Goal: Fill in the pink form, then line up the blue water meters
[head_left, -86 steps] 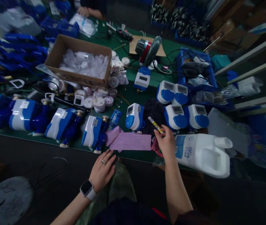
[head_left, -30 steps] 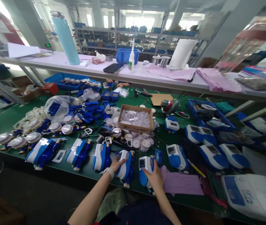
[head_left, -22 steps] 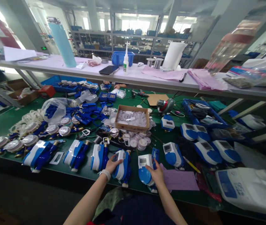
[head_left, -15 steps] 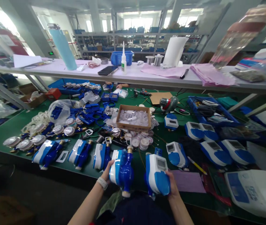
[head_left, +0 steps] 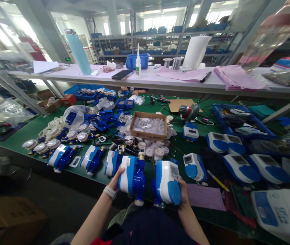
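My left hand (head_left: 115, 179) is closed on the side of a blue-and-white water meter (head_left: 127, 177), which is turned on its side with its blue pipe body and threaded end showing. In my right hand (head_left: 183, 193) is a second water meter (head_left: 167, 180), its grey display window facing up and its pipe body mostly hidden at the left. Only a small gap separates the two meters, both held at the bench's front edge. Just left of my left hand lies another water meter (head_left: 112, 163) on its side.
More meters line the front left, and several (head_left: 240, 166) lie at the right. A cardboard box (head_left: 148, 135) of clear plastic parts stands mid-bench among loose parts. A raised white shelf (head_left: 99, 77) crosses the back. Behind it, another person's hand (head_left: 135, 92) shows.
My view has turned slightly left, so the bench things sit further right in the picture. The two held meters are a little closer together. Both hands keep their hold.
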`<state>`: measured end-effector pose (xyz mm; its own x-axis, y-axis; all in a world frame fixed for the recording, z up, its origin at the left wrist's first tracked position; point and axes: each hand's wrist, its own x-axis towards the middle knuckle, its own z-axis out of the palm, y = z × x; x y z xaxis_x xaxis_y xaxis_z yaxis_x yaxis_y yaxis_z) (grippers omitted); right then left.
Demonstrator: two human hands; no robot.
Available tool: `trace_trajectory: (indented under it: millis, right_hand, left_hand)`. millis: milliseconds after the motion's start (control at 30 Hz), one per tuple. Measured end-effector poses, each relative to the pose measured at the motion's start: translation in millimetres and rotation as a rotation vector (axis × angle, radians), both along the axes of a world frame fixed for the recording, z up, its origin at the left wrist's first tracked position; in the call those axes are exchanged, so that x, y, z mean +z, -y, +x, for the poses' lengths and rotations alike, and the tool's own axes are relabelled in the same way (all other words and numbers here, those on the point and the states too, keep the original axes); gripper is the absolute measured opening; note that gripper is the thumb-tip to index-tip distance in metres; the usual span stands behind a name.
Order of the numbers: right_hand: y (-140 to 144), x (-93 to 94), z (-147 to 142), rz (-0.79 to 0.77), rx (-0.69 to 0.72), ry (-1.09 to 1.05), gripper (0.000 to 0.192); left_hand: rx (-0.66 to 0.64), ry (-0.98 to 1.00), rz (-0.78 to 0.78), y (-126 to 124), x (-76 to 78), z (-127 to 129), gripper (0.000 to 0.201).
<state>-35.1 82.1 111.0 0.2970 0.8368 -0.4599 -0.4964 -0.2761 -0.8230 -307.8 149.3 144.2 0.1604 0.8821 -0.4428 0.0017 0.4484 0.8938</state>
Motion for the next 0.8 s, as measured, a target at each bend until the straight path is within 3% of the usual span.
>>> trace_trajectory:
  millis: [133, 233, 367, 500, 667, 800]
  right_hand:
    - [-7.2, -27.4, -9.6, -0.055, -0.031, -0.047, 0.049]
    - [-10.5, -44.7, -20.1, -0.055, -0.039, -0.014, 0.053]
    - [-10.4, -56.0, -32.8, -0.046, -0.062, 0.031, 0.063]
    - [-7.0, -58.8, -35.0, -0.056, -0.085, 0.074, 0.07]
    - [-7.6, -58.6, -30.3, -0.031, -0.011, 0.115, 0.072]
    - [-9.1, -67.1, -29.4, -0.038, 0.01, 0.185, 0.081]
  left_hand:
    - [0.015, -0.419, 0.147, -2.2, -7.4, 19.8, 0.091]
    - [0.036, -0.587, 0.147, 0.9, -13.9, 44.2, 0.09]
    - [-0.028, -0.844, 0.134, 7.8, -19.7, 64.0, 0.09]
    - [-0.039, -0.792, 0.171, 9.7, -31.2, 63.4, 0.079]
    - [-0.053, -0.658, 0.185, 12.7, -54.6, 61.4, 0.075]
    - [-0.036, -0.577, 0.249, 15.4, -56.1, 52.0, 0.071]
